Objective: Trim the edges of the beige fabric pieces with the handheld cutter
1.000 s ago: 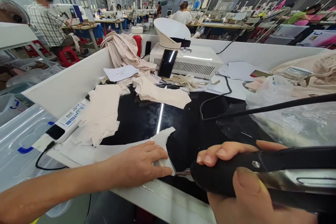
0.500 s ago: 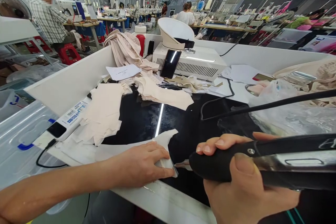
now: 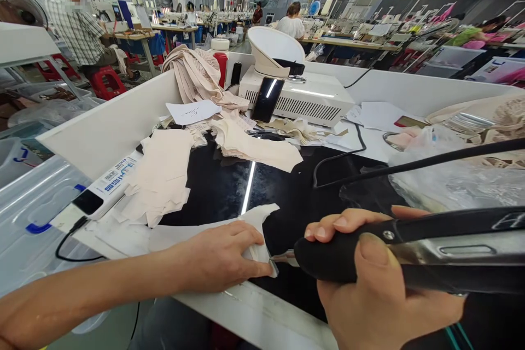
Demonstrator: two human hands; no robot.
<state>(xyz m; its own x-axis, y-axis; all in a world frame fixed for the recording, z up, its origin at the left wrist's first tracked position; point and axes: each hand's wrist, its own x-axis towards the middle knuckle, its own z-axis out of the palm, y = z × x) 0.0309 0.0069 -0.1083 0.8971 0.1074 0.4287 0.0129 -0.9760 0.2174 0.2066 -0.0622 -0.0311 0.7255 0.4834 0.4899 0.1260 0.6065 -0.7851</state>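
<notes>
My left hand (image 3: 223,257) is closed on a white piece of fabric (image 3: 262,220) near the front edge of the black work surface (image 3: 311,197). Its thumb and fingers pinch a folded part of the cloth. In my right hand (image 3: 381,290) is a thick black handheld tool (image 3: 332,254) with a silver side plate and a narrow metal tip (image 3: 287,257). The fingers wrap round its grip, thumb on the near side. The tip points left and meets the fabric's edge beside my left thumb; exact contact is too small to make out.
A stack of pale fabric pieces (image 3: 164,175) lies left, another pile (image 3: 258,145) behind. A phone (image 3: 267,99) leans against a white vented machine (image 3: 307,101). A black cable (image 3: 430,164) crosses the right side above plastic bags (image 3: 459,180). White walls (image 3: 115,115) edge the table.
My right hand and the tool have shifted slightly left, bringing the metal tip closer against the fabric's edge. My left hand stays nearly still on the cloth.
</notes>
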